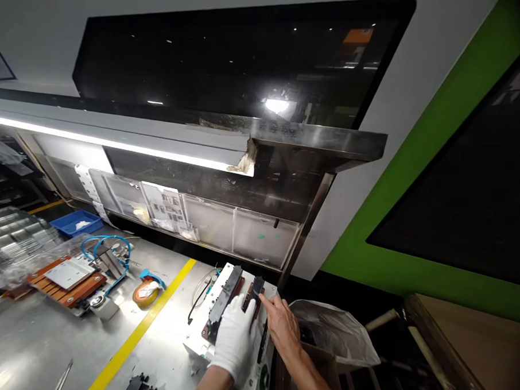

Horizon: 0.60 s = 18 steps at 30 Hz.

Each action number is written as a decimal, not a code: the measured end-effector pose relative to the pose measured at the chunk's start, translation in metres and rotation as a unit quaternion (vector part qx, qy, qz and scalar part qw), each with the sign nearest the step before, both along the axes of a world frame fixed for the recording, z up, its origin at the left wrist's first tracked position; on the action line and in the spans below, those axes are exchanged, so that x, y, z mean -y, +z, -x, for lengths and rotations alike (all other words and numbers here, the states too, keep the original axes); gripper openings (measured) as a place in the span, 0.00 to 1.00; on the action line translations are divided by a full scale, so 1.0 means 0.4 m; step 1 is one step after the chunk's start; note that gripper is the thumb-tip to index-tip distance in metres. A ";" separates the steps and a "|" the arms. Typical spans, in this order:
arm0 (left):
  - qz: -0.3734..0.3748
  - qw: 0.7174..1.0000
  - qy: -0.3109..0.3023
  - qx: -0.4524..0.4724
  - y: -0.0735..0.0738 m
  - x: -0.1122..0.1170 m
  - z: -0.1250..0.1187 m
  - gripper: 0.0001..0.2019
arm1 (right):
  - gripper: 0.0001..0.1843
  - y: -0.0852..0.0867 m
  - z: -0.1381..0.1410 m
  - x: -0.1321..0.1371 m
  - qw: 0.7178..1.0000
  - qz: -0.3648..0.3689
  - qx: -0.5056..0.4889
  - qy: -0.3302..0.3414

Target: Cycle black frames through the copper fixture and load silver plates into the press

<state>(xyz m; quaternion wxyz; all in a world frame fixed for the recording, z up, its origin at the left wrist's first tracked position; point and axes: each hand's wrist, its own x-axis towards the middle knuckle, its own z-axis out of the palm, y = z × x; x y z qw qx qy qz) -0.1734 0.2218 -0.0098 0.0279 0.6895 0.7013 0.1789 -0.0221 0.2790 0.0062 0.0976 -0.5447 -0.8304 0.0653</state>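
Note:
A white fixture block [220,282] stands on the bench, bearing long black plastic parts on reddish-brown seats. My left hand [235,335], in a white glove, lies over the fixture with its fingers stretched forward. Its fingertips rest between the left black plastic part [226,294] and the shorter right black plastic part [258,286]. From the right comes my right hand [283,323], bare, its index finger extended to the edge of the shorter part. The other right fingers are loosely bent, and the thumb is hidden. Neither hand visibly grasps anything.
Yellow tape [144,322] crosses the metal bench. Left of it are an orange tape roll [146,293], an orange-brown fixture [83,291] with blue hoses, and tweezers [65,376]. A lined box [335,330] stands at the right; a lamp ledge [158,147] overhangs the back.

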 end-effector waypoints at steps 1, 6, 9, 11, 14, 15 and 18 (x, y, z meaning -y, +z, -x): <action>0.018 1.000 0.000 0.008 0.002 -0.020 -0.019 0.25 | 0.26 -0.001 -0.004 -0.006 1.000 0.006 0.006 0.009; 0.100 0.991 0.024 0.080 -0.013 -0.073 -0.045 0.26 | 0.26 -0.002 -0.007 -0.017 0.999 0.029 0.008 0.038; 0.083 0.993 0.027 0.085 -0.027 -0.070 -0.042 0.25 | 0.25 0.003 -0.013 -0.017 0.998 0.031 0.006 0.053; 0.080 0.993 0.028 0.079 -0.028 -0.066 -0.043 0.25 | 0.24 0.009 -0.017 -0.018 0.998 0.028 0.011 0.059; 0.098 0.993 0.031 0.048 -0.018 -0.068 -0.051 0.24 | 0.24 0.015 -0.016 -0.025 0.998 0.027 0.023 0.060; 0.106 0.993 0.033 0.032 -0.013 -0.071 -0.054 0.24 | 0.25 0.016 -0.014 -0.028 0.998 0.026 0.027 0.058; 0.114 0.993 0.036 0.000 -0.006 -0.085 -0.059 0.25 | 0.26 0.015 -0.007 -0.037 0.998 0.023 0.037 0.050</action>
